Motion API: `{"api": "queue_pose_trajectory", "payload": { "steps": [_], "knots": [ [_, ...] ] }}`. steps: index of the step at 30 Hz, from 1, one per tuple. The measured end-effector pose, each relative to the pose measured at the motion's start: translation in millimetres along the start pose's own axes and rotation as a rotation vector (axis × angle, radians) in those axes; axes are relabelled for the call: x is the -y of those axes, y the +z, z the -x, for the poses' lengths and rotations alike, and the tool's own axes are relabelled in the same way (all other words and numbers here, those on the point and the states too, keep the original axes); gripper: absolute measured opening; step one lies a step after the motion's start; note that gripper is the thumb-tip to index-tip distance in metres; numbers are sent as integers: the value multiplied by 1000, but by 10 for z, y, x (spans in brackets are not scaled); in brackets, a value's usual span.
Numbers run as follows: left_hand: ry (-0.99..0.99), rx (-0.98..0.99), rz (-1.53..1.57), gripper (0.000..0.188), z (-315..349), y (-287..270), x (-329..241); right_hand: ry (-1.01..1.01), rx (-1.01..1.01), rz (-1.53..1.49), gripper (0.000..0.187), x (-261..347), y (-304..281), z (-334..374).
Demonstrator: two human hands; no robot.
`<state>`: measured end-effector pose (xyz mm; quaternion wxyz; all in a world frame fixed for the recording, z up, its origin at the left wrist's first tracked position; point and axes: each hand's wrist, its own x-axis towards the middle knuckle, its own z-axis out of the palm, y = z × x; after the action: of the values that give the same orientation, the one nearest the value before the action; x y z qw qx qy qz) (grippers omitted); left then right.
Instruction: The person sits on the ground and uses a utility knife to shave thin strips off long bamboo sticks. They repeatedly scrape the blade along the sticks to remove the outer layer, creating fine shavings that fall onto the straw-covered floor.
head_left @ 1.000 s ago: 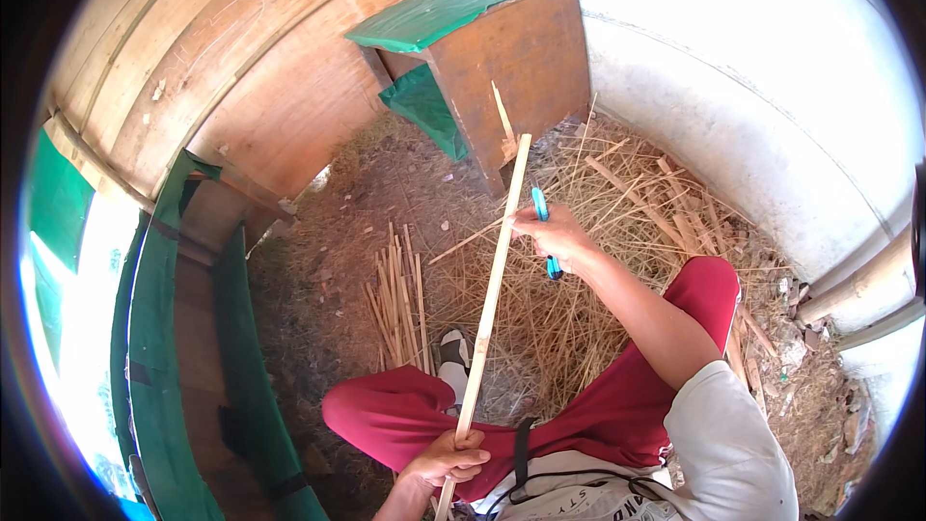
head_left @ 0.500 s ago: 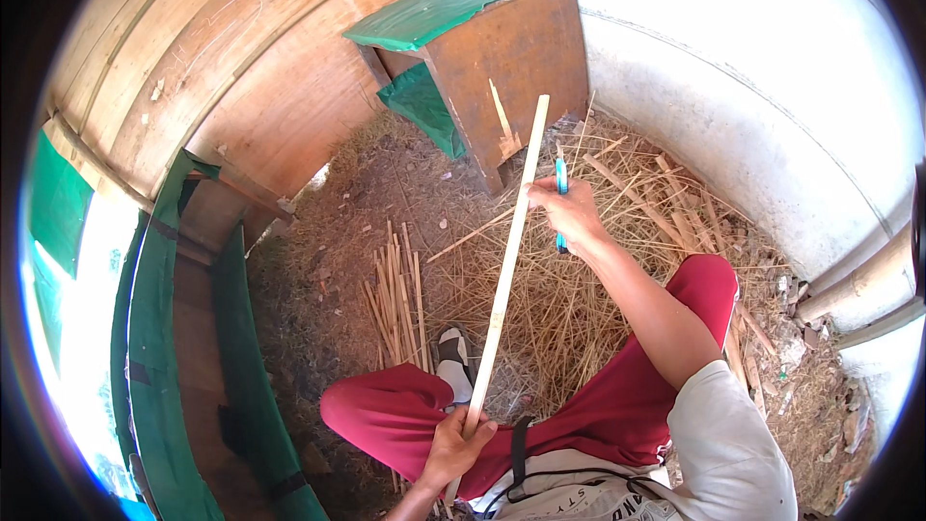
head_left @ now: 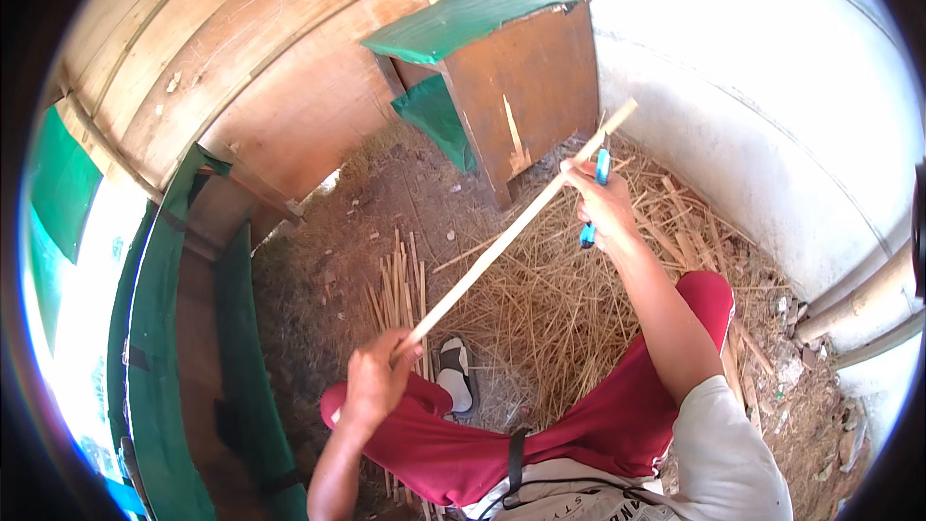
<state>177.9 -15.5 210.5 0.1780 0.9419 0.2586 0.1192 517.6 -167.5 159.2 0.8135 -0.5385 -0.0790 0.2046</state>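
Straw-littered floor (head_left: 338,275) is lying beneath a pale strip (head_left: 489,258) running from seven to two o'clock, the left hand (head_left: 374,381) gripping its lower end, the right hand (head_left: 608,207) holding a blue cutter (head_left: 603,167) beside its upper part, ideally keeping strokes outward.

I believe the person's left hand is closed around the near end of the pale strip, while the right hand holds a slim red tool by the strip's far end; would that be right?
Not quite: the slim tool is blue, not red, as the head view shows. The right hand does hold it by the far end of the pale strip, and the left hand is closed around the near end.
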Motion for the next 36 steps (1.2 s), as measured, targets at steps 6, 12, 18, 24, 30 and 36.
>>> {"api": "queue_pose_trajectory", "payload": {
  "steps": [6, 12, 18, 24, 30, 36],
  "knots": [
    [298, -247, -104, 21, -947, -154, 160, -33, -89, -115, 35, 189, -180, -167],
    [348, -407, -103, 23, -1440, 120, 298, 3, -146, -243, 21, 222, -205, -221],
    [313, -401, 84, 31, -1612, 262, 337, -42, -152, -240, 21, 176, -208, -280],
    [269, -509, 154, 27, -1651, 241, 345, -45, -145, -191, 28, 204, -98, -258],
    [251, -565, 166, 27, -1626, 218, 421, -39, -126, -184, 33, 163, -65, -283],
    [257, -572, 168, 28, -1552, 211, 460, -60, -111, -152, 34, 118, -103, -294]
  ]
}}
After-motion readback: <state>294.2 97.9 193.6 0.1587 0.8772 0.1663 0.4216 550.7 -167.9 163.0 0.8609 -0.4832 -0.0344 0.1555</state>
